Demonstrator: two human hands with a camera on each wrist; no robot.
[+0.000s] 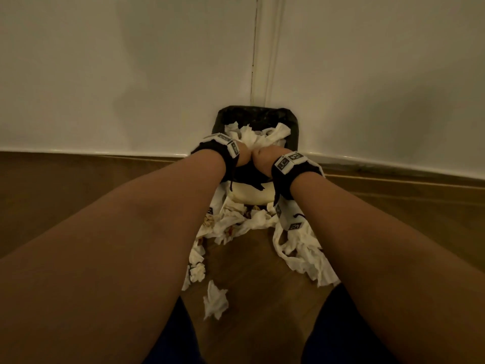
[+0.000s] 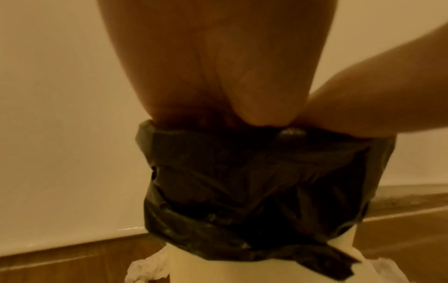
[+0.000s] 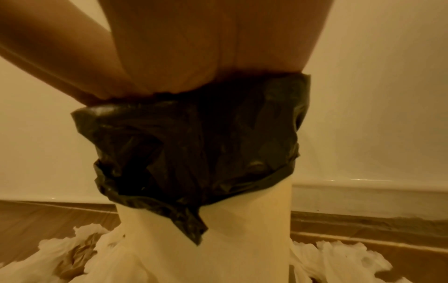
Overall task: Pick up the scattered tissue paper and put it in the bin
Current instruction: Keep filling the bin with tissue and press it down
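Head view: both hands (image 1: pixel 250 153) clutch tissue wad (image 1: pixel 258 136) over bin (image 1: pixel 291 118); wrist views hide fingers

I judged it a home room: brown wood-plank floor (image 1: pixel 249 271), plain white wall (image 1: pixel 131 74), small cream bin with black plastic liner (image 1: pixel 252 195) against it

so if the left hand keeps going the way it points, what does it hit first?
Probably the tissue paper piled in the bin. The left hand points down into the bin's mouth beside the right hand; its fingers are hidden, so contact may exist.
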